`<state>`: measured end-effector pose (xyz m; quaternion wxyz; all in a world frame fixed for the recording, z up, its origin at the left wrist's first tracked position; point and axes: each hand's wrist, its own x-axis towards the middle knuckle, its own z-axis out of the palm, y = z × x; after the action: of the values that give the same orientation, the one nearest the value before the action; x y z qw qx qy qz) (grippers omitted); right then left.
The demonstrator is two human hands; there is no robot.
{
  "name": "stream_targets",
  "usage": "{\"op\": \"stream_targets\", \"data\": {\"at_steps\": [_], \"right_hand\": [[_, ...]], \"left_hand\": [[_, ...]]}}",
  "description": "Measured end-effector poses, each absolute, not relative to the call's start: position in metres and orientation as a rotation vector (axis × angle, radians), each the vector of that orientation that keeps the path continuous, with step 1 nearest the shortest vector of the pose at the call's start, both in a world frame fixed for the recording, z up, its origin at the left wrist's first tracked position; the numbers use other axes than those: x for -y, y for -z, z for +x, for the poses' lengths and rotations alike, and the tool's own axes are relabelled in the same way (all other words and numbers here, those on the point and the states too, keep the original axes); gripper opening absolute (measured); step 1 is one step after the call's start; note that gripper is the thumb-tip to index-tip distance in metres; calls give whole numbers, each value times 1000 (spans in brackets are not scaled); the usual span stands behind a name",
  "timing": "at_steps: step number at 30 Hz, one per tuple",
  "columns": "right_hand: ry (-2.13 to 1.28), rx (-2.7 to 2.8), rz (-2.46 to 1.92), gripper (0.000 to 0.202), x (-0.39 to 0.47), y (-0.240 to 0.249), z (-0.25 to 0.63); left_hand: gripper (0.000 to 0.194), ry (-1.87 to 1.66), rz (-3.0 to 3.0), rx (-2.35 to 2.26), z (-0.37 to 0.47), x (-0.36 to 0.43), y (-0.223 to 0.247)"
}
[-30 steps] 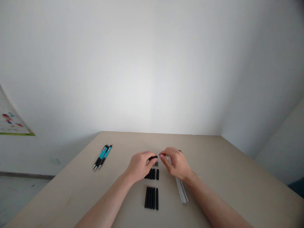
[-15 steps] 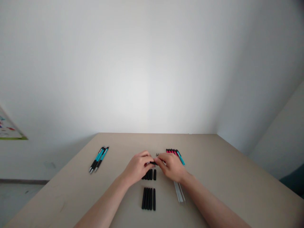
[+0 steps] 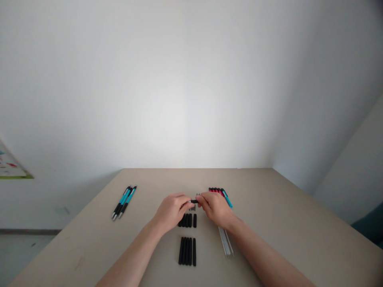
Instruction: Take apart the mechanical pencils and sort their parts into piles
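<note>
Fingertips of my left hand (image 3: 173,209) and my right hand (image 3: 216,207) meet around a small black pen part (image 3: 194,201), each closed on one end of it. Just below my hands lies a row of short black tubes (image 3: 187,220). Nearer to me is a row of longer black tubes (image 3: 187,251). Thin white refills (image 3: 225,242) lie partly under my right wrist. Beyond my right hand are several pink and black barrels (image 3: 214,189) and a blue one (image 3: 227,198). Small grey metal pieces (image 3: 193,207) show between my hands.
Blue and black pens (image 3: 123,202) lie together at the left of the beige table (image 3: 251,183). A pale wall (image 3: 185,99) rises behind the table's far edge. A dark teal object (image 3: 369,225) is at the right edge of view.
My fingertips and the black part have shifted slightly, with more of the part now showing between them. The grey metal pieces beneath have come more into view.
</note>
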<state>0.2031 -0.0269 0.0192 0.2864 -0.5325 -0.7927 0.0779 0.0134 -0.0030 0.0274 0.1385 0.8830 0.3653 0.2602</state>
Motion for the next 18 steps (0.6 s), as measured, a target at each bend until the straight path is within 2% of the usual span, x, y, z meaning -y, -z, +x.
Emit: {"op": "stream_targets", "data": {"at_steps": [10,18], "right_hand": [[-42,2173,-1322,28,23,-15,203],[-57,2196,-1163,19,23,-19,204]], "left_hand": [[29,-694,2535,-1099,15,3,-28],[30,-706,2541,-1088,15,2,-27]]}}
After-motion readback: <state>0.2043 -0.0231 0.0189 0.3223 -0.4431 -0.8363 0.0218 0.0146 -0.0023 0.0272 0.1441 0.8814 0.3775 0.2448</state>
